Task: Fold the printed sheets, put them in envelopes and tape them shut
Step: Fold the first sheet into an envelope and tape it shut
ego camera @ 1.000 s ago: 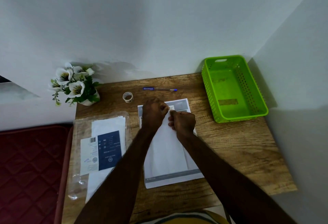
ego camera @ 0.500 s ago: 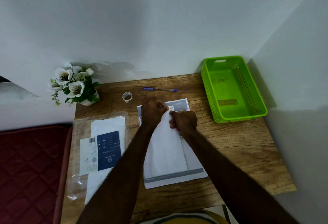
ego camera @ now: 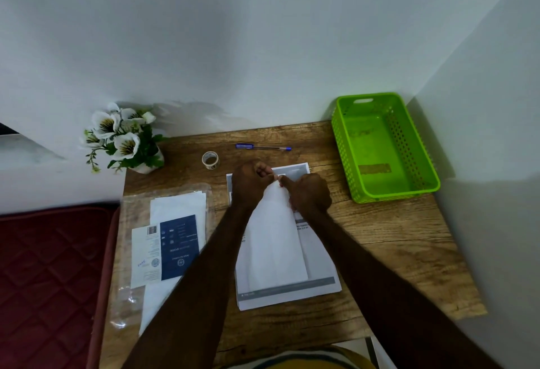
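Observation:
A white envelope point(ego camera: 273, 240) lies lengthwise on top of printed sheets point(ego camera: 320, 257) in the middle of the wooden table point(ego camera: 380, 237). My left hand point(ego camera: 249, 183) and my right hand point(ego camera: 309, 193) meet at the envelope's far end, both with fingers curled, pinching its top edge between them. A small roll of clear tape point(ego camera: 210, 160) stands just beyond my left hand. A clear plastic pack with more white envelopes and a blue label point(ego camera: 172, 237) lies on the left side of the table.
A blue pen point(ego camera: 263, 147) lies near the wall behind the sheets. An empty green plastic basket point(ego camera: 385, 187) sits at the back right. A pot of white flowers point(ego camera: 122, 138) stands at the back left corner. A dark red cushion point(ego camera: 43, 281) lies left of the table.
My right hand has shifted slightly right and toward me while both hands keep pinching the envelope's far end. The envelope's top edge is drawn narrower between them.

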The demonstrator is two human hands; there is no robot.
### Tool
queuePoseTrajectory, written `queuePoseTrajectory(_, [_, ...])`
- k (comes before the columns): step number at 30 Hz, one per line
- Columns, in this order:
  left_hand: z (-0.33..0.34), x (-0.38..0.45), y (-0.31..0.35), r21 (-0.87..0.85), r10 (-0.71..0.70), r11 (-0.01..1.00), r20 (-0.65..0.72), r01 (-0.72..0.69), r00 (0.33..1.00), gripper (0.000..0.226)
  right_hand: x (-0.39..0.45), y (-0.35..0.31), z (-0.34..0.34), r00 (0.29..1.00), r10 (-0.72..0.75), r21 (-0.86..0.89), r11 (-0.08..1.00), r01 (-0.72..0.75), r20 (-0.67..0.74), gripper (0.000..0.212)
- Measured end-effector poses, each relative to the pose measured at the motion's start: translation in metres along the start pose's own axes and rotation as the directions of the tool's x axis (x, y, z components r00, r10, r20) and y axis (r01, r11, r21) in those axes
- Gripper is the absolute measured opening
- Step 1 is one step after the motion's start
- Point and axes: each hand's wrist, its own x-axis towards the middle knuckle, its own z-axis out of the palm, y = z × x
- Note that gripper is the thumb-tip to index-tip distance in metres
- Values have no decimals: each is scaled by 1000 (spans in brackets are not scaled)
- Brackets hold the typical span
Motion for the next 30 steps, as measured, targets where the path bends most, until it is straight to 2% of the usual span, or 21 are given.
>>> queuePoseTrajectory(3, [3,-1,0,13,-9,1000,-14,9,1000,9,1,-2,-1,1000,-18,-3,1000,18,-22,69])
queuePoseTrajectory(6, [3,0,0,19,-12,1000,-25,13,1000,8,5,0,0,1000,2,15,1000,-2,20,61])
queuePoseTrajectory(10, [4,0,1,10,-14,1000,-30,14,999,7,5,4,0,998,-25,159,987,14,65,42])
queuePoseTrajectory(14, [3,0,0,-17,-18,1000,-27,18,999,6,6,9,-4,988,-49,187,982,21,147,43])
queuePoseTrajectory(22, [1,-2,0,-1,-17,1000,-19,17,1000,8,16,15,-18,936,-112,257,966,23,335,31])
queuePoseTrajectory(24, [1,-1,0,-6,-15,1000,-15,15,1000,9,15,15,-18,935,-106,271,963,11,337,36])
queuePoseTrajectory(27, [1,-1,0,-2,-3,1000,-12,3,1000,9,11,11,-12,957,-104,161,985,61,271,45])
queuePoseTrajectory(30, [1,-1,0,12,-10,1000,-8,10,1000,9,10,9,-7,963,-104,125,989,75,249,41])
